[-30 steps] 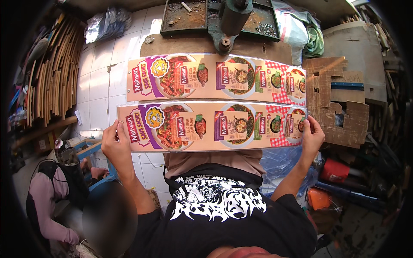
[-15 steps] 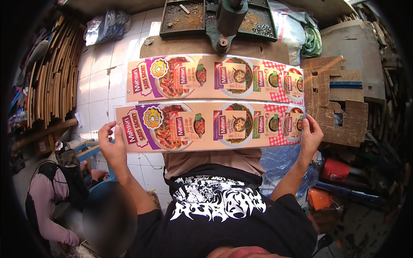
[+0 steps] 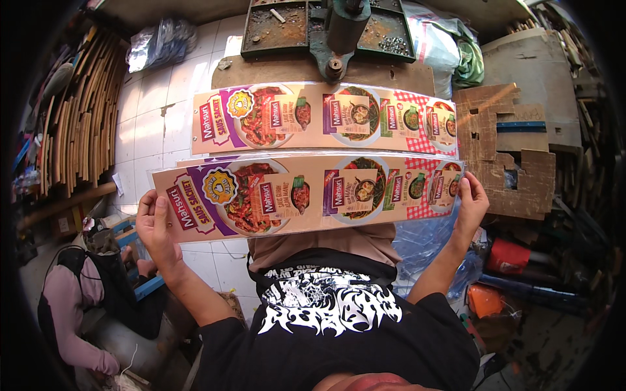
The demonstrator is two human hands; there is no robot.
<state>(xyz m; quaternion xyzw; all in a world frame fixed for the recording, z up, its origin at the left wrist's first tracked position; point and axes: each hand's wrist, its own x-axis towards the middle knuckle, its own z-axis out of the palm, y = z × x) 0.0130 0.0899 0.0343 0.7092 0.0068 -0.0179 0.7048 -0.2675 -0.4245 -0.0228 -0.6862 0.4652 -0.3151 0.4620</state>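
Note:
A long peach printed strip with food pictures and a glossy clear cover stretches between my hands. My left hand pinches its left end, thumb on top. At the opposite end, my right hand grips the edge the same way. The strip slants, its left end closer to my body. Edges of at least one more strip show just beneath it. Beyond lies a second matching printed strip, flat on a brown board, with small metal eyelets at its left end.
A dark green press stands at the far middle, flanked by a tray of small metal bits. Stacked brown boards lean at left. Cut brown panels lie at right. A person's pink sleeve shows at lower left.
The near strip's left end has swung left and toward my body with my left hand, exposing strip edges beneath. My right hand has barely moved. The person at lower left has leaned away.

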